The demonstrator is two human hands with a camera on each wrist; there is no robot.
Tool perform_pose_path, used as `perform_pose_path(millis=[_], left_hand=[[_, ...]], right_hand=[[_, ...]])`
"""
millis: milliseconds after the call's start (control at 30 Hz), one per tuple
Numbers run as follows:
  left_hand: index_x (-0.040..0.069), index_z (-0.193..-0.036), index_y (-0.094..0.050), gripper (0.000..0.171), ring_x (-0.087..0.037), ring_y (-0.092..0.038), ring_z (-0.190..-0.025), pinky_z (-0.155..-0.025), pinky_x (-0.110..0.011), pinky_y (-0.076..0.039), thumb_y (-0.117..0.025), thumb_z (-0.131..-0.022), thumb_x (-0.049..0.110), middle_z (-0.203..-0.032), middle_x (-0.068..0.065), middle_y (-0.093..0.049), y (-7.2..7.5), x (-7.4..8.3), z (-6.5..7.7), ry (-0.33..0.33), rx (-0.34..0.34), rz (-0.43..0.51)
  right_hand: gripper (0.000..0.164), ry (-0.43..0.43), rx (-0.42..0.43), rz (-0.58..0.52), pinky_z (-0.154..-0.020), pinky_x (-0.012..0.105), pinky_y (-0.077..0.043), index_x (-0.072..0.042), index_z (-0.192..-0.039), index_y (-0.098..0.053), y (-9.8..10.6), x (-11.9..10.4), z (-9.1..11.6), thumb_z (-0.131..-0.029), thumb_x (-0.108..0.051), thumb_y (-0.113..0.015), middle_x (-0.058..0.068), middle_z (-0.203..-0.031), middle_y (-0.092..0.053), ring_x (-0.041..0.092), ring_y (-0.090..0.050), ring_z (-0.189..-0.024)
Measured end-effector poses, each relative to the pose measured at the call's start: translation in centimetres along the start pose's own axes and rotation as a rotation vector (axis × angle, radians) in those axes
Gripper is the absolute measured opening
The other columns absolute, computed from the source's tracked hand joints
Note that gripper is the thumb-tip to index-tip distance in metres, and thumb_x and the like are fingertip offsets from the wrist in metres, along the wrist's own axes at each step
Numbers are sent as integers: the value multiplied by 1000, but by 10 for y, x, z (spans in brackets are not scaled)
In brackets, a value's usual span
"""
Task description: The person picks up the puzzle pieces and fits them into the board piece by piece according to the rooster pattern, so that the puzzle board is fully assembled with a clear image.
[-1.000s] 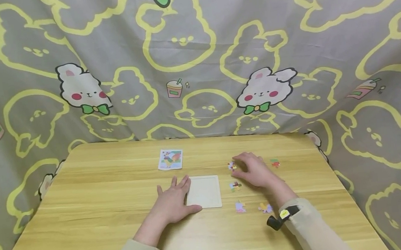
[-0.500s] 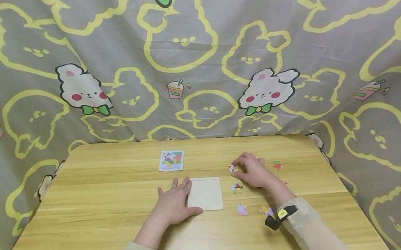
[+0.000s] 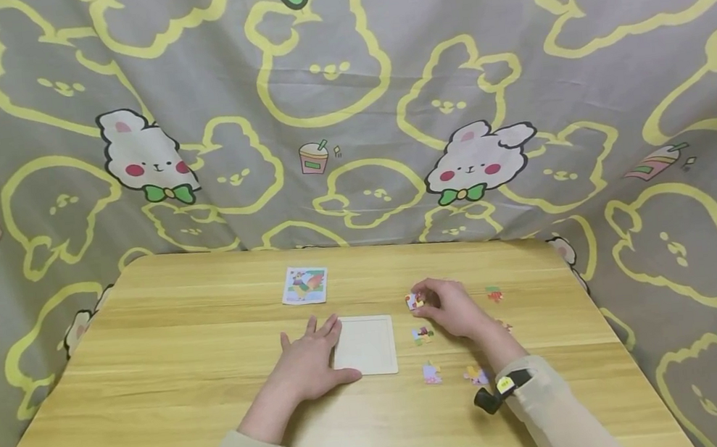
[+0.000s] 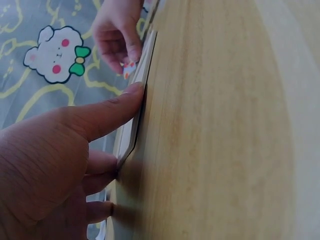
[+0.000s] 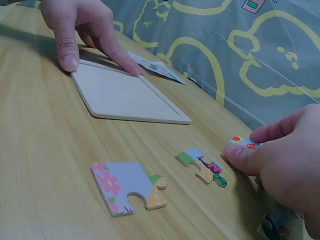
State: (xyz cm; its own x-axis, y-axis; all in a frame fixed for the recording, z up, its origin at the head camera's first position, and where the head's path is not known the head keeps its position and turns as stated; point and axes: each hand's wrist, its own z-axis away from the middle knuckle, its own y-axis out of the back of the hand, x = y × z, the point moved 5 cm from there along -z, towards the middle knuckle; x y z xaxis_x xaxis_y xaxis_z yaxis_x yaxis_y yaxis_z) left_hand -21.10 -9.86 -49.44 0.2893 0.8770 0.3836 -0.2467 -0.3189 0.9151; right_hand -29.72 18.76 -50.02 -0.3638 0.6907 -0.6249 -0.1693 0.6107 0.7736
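My left hand (image 3: 310, 363) holds the left side of a shallow pale wooden puzzle tray (image 3: 368, 346), thumb at its near corner and fingers at the far one. To the right of the tray, my right hand (image 3: 455, 306) pinches a small puzzle piece (image 3: 414, 301) with red and yellow marks between thumb and fingers. Fingers hide part of that piece. Close by lie a green and multicoloured puzzle piece (image 5: 202, 166) and a lilac puzzle piece with pink flowers (image 5: 127, 187).
Further puzzle pieces lie on the right: a yellow and purple piece (image 3: 476, 374) and a red and green piece (image 3: 493, 294). Beyond the tray rests a rooster picture card (image 3: 305, 285). A patterned curtain (image 3: 346, 108) hangs behind the wooden table (image 3: 150, 362).
My right hand tilts the pinched puzzle piece slightly and shifts a little, staying near the same place. The left hand and tray keep their places.
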Motion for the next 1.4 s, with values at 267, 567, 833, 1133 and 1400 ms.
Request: perform_pose_path(millis=[267, 567, 833, 1133, 1400], left_hand=[[7, -161, -45, 103, -45, -26, -155, -105, -89, -15, -76, -85, 69, -169, -5, -37, 0, 0, 0, -1, -4, 2], [8, -162, -44, 103, -45, -26, -155, -106, -89, -15, -76, -86, 69, -169, -5, -37, 1, 1, 0, -2, -7, 1], [8, -162, -44, 103, -45, -26, -155, -106, -89, -14, -77, -86, 68, -169, -5, -37, 0, 1, 0, 1, -12, 6], [7, -162, -44, 103, -45, -26, -155, -106, -89, -15, -77, -86, 68, -169, -6, -36, 0, 1, 0, 0, -11, 4], [8, -162, -43, 104, -44, -25, -156, -106, -89, -15, -77, -85, 69, -170, -4, -35, -1, 0, -1, 7, -14, 7]], right_hand=[[39, 23, -23, -26, -85, 36, -56, -4, -134, -70, -1, 1, 3, -97, -10, -79, -2, -108, -71, 14, -63, -93], [41, 84, -46, 3, -91, 39, -56, -1, -140, -67, 0, -2, 4, -99, -3, -73, -1, -112, -70, 16, -64, -100], [40, 79, -35, -13, -86, 36, -56, -2, -136, -69, 0, 3, 4, -97, -6, -76, -4, -104, -68, 15, -62, -94], [38, 76, -7, -74, -78, 32, -56, -2, -126, -75, 0, 5, 5, -91, -14, -84, -8, -92, -67, 14, -62, -84], [40, 126, -33, -5, -80, 34, -57, 0, -131, -73, 0, 0, 6, -94, -10, -81, -8, -94, -68, 12, -62, -86]])
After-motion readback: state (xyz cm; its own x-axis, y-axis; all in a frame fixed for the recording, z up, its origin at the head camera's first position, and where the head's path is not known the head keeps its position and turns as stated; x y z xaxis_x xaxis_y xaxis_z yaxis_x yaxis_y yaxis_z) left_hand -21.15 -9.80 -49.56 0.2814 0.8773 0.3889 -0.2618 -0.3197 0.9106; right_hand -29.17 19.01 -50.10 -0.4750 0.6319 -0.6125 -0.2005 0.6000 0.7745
